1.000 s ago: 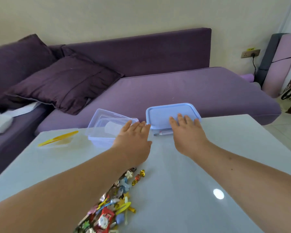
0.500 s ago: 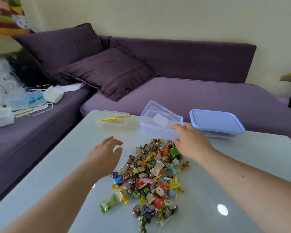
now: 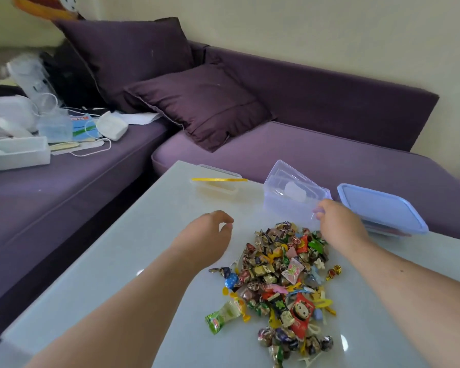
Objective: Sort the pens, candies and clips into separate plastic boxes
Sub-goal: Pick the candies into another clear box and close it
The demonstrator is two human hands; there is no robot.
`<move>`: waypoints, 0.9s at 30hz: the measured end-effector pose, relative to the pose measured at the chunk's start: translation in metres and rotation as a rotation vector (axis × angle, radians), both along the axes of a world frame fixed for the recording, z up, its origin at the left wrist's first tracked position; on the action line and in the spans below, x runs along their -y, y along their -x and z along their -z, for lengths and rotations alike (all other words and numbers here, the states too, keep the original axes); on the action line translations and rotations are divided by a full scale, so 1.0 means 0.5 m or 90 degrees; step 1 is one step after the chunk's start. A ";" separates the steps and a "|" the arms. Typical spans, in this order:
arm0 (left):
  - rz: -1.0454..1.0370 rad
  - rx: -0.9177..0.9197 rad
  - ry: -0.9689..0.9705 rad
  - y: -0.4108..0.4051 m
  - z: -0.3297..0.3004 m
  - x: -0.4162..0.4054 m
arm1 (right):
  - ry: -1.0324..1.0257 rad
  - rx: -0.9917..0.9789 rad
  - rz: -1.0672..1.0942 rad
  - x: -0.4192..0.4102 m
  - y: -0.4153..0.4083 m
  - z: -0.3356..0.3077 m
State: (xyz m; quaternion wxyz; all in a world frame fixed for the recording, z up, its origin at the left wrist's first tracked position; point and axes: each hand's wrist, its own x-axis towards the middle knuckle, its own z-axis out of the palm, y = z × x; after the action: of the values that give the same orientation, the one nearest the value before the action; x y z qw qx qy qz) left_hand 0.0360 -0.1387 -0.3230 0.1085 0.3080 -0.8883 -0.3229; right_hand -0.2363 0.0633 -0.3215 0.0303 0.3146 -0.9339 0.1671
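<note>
Currently: mixed pile (image 3: 284,280) mid-worktop (image 3: 133,261), between both forearms. Left hand (image 3: 210,235) just left of pile, fingers loosely curled, holding nothing. Right hand (image 3: 337,221) past pile's far edge, fingertips pinching near rim of open clear box (image 3: 292,195). Lidded blue box (image 3: 377,205) just right.

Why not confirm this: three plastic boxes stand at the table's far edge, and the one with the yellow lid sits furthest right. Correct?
Not quite. The head view shows the box with the yellow lid furthest left; the blue-lidded box is furthest right, with the open clear box between them. All three do stand at the table's far edge.
</note>
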 end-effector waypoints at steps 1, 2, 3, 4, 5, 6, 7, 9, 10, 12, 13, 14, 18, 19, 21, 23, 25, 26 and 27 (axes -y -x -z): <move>0.003 -0.017 0.002 0.000 -0.007 -0.006 | 0.023 -0.019 0.004 -0.002 -0.002 -0.007; 0.009 -0.029 0.004 0.000 -0.013 -0.012 | 0.038 -0.035 0.005 -0.004 -0.009 -0.018; 0.016 -0.038 0.003 0.001 -0.019 -0.019 | 0.049 -0.055 0.004 -0.008 -0.018 -0.031; 0.021 -0.048 -0.004 0.001 -0.025 -0.028 | 0.056 -0.073 0.002 -0.014 -0.031 -0.047; 0.024 -0.059 -0.016 0.002 -0.031 -0.037 | 0.063 -0.087 -0.007 -0.023 -0.050 -0.062; 0.023 -0.072 -0.033 0.000 -0.037 -0.047 | 0.073 -0.094 -0.017 -0.035 -0.073 -0.076; 0.021 -0.087 -0.051 -0.002 -0.045 -0.057 | 0.088 -0.098 -0.031 -0.050 -0.101 -0.090; 0.012 -0.137 -0.086 -0.010 -0.065 -0.078 | 0.121 -0.101 -0.065 -0.084 -0.165 -0.111; 0.004 -0.175 -0.118 -0.017 -0.076 -0.089 | 0.134 -0.101 -0.085 -0.103 -0.197 -0.117; -0.008 -0.277 -0.259 -0.032 -0.095 -0.106 | 0.141 -0.120 -0.124 -0.138 -0.254 -0.124; -0.010 -0.327 -0.354 -0.039 -0.101 -0.111 | 0.132 -0.138 -0.139 -0.153 -0.276 -0.125; -0.008 -0.357 -0.448 -0.047 -0.105 -0.115 | 0.120 -0.151 -0.149 -0.167 -0.296 -0.126; -0.022 -0.282 -0.691 -0.084 -0.117 -0.129 | 0.120 -0.098 -0.186 -0.204 -0.362 -0.128; -0.027 -0.261 -0.715 -0.094 -0.121 -0.134 | 0.114 -0.081 -0.206 -0.209 -0.377 -0.129; -0.039 -0.250 -0.746 -0.118 -0.127 -0.139 | 0.082 -0.034 -0.239 -0.217 -0.403 -0.134; -0.061 -0.256 -0.749 -0.151 -0.132 -0.145 | 0.051 0.022 -0.265 -0.222 -0.423 -0.149; -0.068 -0.278 -0.740 -0.193 -0.132 -0.158 | 0.068 0.007 -0.307 -0.223 -0.442 -0.176; -0.070 -0.286 -0.732 -0.216 -0.131 -0.166 | 0.101 -0.013 -0.327 -0.221 -0.453 -0.191; -0.071 -0.287 -0.716 -0.240 -0.129 -0.175 | 0.132 -0.034 -0.340 -0.214 -0.465 -0.206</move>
State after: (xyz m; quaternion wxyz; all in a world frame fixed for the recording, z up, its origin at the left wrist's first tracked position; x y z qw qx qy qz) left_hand 0.1559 -0.0511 -0.2584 0.1316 0.2879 -0.5194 -0.7938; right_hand -0.0037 0.1703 -0.2187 0.0419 0.5488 -0.7950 0.2551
